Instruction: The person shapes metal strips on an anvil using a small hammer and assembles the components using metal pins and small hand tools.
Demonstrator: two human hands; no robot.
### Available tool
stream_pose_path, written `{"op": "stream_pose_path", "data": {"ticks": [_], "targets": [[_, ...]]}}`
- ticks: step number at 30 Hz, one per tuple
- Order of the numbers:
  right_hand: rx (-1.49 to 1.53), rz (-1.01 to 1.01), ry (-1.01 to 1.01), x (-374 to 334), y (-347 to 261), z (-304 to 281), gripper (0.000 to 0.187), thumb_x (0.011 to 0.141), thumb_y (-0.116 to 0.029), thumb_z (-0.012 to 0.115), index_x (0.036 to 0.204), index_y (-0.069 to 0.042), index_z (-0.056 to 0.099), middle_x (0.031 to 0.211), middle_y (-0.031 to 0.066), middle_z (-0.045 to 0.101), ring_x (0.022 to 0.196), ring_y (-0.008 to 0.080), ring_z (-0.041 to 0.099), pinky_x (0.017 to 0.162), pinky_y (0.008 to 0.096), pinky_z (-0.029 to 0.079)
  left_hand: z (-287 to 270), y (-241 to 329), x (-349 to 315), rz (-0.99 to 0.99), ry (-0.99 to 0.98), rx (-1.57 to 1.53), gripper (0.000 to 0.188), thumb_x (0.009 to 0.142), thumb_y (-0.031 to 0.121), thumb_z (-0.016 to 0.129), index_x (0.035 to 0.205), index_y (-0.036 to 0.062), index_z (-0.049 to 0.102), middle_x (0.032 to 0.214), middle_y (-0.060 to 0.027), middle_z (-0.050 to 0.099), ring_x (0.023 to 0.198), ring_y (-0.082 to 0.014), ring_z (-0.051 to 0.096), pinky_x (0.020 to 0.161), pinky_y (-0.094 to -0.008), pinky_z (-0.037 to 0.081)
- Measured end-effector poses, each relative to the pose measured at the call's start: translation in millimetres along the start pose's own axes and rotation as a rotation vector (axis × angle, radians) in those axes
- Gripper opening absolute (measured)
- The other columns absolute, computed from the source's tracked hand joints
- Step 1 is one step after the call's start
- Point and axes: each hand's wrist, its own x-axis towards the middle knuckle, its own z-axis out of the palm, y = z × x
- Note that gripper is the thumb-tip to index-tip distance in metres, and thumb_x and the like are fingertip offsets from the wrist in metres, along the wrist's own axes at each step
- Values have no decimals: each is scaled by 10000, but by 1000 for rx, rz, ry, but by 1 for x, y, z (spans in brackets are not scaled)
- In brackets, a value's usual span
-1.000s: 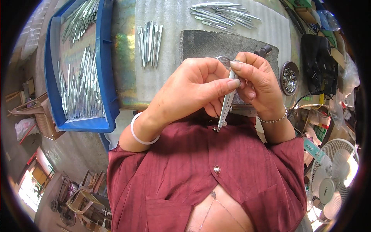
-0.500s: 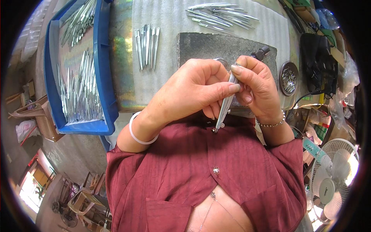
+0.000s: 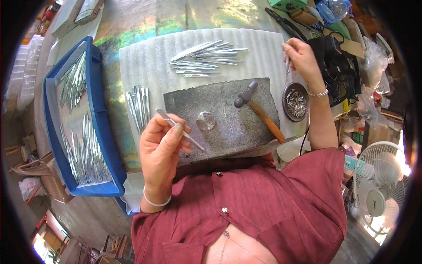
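My left hand (image 3: 161, 143) pinches a thin metal strip (image 3: 181, 130) over the stone slab's (image 3: 228, 127) near-left corner; my right hand (image 3: 300, 57) pinches something small above the round dish (image 3: 295, 102). A loose pinch could drop either.

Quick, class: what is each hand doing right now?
Left hand: closed on a thin silver metal strip.
Right hand: pinching a small thin metal piece above the round dish.

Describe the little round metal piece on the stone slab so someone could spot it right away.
Find the dark grey stone slab at the bench's near edge. The round metal piece sits left of the hammer, the only small shiny disc there, unlike the long slim metal strips.
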Motion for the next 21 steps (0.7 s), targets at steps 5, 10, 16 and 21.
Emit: {"op": "stream_pose_path", "data": {"ticks": [5, 10, 16, 21], "targets": [[-389, -252, 160, -12, -23, 23, 240, 845, -118, 612, 1060, -15, 579, 798, 26, 605, 595, 67, 534, 546, 204, 430, 7, -9, 6, -93, 106, -371, 155, 892, 18, 560, 1038, 50, 517, 944, -149, 622, 758, -196, 664, 637, -287, 576], [380, -222, -461, -112, -107, 63, 354, 781, -9, 667, 1126, -7, 586, 881, 55, 594, 721, 99, 564, 626, 226, 468, 9, -22, 3, -226, 21, -538, 94, 893, 3, 555, 965, 38, 506, 949, -167, 620, 803, -227, 673, 646, -287, 588], [892, -91, -508, -143, -109, 97, 186, 831, -6, 652, 1005, 51, 617, 862, 77, 582, 653, 69, 532, 563, 191, 414, 12, -29, -9, -329, -165, -264, 110, 872, -15, 588, 931, 13, 500, 934, -134, 629, 823, -192, 660, 685, -281, 574], [902, 94, -603, -152, -111, 113, 89, 884, -64, 620, 921, 17, 611, 741, 4, 608, 641, 30, 548, 530, 164, 417, 16, -22, -30, -235, -222, 270, 136, 866, 18, 625, 954, -9, 525, 818, -55, 656, 741, -65, 613, 637, -204, 488]]}}
